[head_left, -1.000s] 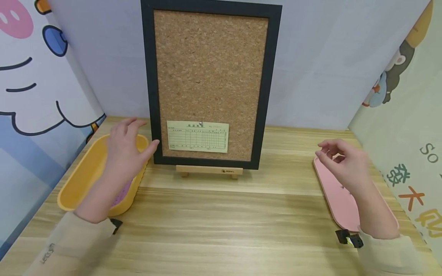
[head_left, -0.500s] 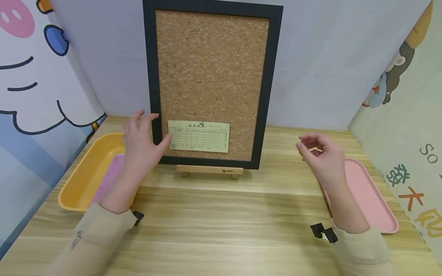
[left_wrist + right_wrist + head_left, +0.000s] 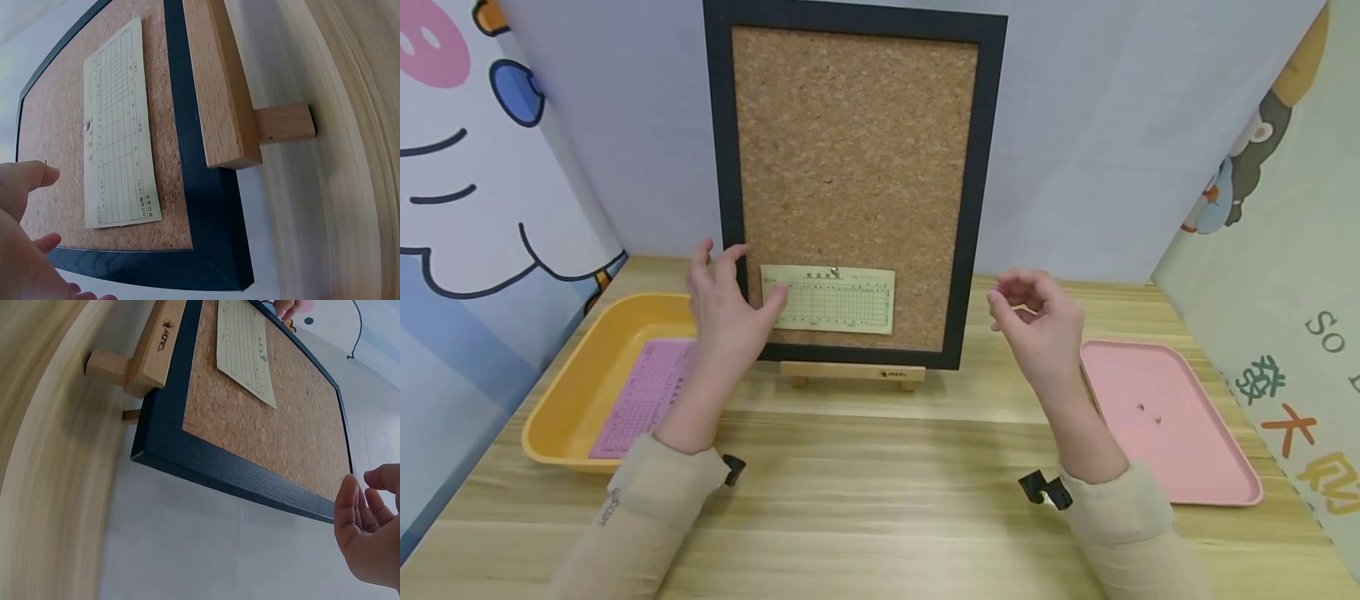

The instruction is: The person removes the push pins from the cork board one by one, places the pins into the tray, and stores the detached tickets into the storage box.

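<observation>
My left hand (image 3: 724, 304) is up at the left edge of the cork board (image 3: 850, 125), fingers spread and relaxed, not gripping anything. The thumb tip sits right at the left end of the yellowish form slip (image 3: 828, 298), but I can't tell if it's actually touching the paper. My right hand (image 3: 1037, 321) hangs in the air just off the board's right frame, fingers loosely curled toward the thumb, nothing visible between them.

Containers: on my left is a yellow tray (image 3: 561, 400) with a pink printed sheet (image 3: 643, 400) lying flat in it. On my right is a pink tray (image 3: 1195, 467) with a couple of tiny dark bits near its middle, too small to make out.

The slip is a pale yellow printed form with a grid of lines, lying sideways near the bottom of the cork, held by a small pin (image 3: 834, 271) at its top edge. The board has a black frame and stands upright on a little wooden easel stand (image 3: 852, 372) on the wooden table (image 3: 880, 500), against a pale wall.
</observation>
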Demonstrator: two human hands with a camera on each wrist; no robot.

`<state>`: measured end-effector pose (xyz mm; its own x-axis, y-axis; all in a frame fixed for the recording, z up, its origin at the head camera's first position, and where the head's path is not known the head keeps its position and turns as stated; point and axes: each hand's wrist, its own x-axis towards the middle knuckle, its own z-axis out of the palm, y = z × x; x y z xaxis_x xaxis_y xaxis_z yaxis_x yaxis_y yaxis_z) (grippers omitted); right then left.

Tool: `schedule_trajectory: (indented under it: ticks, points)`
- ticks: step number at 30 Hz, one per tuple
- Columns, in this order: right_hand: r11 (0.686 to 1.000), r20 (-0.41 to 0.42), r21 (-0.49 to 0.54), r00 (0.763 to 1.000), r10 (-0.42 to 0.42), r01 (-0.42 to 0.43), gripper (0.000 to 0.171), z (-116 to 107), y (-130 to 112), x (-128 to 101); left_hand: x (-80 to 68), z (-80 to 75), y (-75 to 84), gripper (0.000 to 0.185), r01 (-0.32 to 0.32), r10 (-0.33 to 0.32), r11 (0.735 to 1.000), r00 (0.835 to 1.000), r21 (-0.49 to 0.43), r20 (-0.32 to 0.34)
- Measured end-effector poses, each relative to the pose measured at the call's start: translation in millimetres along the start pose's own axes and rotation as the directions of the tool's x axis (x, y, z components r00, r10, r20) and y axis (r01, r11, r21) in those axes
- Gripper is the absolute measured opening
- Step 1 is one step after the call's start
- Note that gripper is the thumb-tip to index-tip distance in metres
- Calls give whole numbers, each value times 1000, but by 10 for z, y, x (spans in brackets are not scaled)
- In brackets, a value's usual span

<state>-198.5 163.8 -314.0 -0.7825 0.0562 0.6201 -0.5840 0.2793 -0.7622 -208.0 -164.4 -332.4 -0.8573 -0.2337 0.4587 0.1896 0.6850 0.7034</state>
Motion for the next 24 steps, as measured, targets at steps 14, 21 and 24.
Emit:
schedule_trajectory:
  ticks: [14,21,24]
  points:
    - [998,63,54,998,-27,23,13,632,-55,-34,24,139,-12,61,39,-38,999,998,15,-56]
    - [999,152,30,988,-24,20,15,893,-84,-55,15,224,-43,63,60,-59,998,997,24,-54]
    - [998,183,19,981,-67,65,16,1015,73,-32,14,257,-56,64,59,-56,998,997,35,-59]
